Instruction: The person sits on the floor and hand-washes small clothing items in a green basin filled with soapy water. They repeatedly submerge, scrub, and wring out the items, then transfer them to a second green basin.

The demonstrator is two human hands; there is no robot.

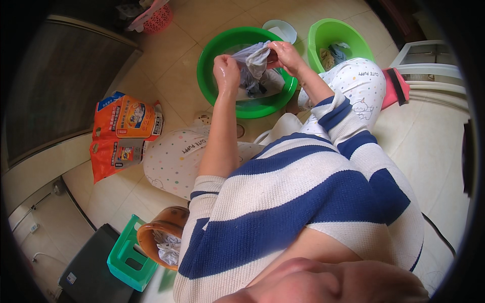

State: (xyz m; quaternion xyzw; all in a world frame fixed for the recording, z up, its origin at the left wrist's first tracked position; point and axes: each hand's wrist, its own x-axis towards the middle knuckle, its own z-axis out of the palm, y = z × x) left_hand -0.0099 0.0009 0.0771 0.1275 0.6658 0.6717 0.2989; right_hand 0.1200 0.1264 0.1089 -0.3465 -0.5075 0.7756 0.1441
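My left hand (227,74) is closed around one end of a wet, pale grey-white cloth (258,62). Opposite it, my right hand (287,57) pinches the bunched other part, so the fabric stretches between both hands. They hold it over a round green plastic basin (204,79) on the floor. Water and more wet fabric (248,85), grey and whitish, lie in the basin beneath. Both hands look wet. Where the held cloth ends and the fabric below begins is hard to tell.
A light green tub (316,39) with clothes stands at right, a pale dish (290,30) behind the basin. Tide detergent bags (127,117) stand left of my knee. A wooden bucket (146,235) of laundry and a teal plastic stool (132,261) are at lower left.
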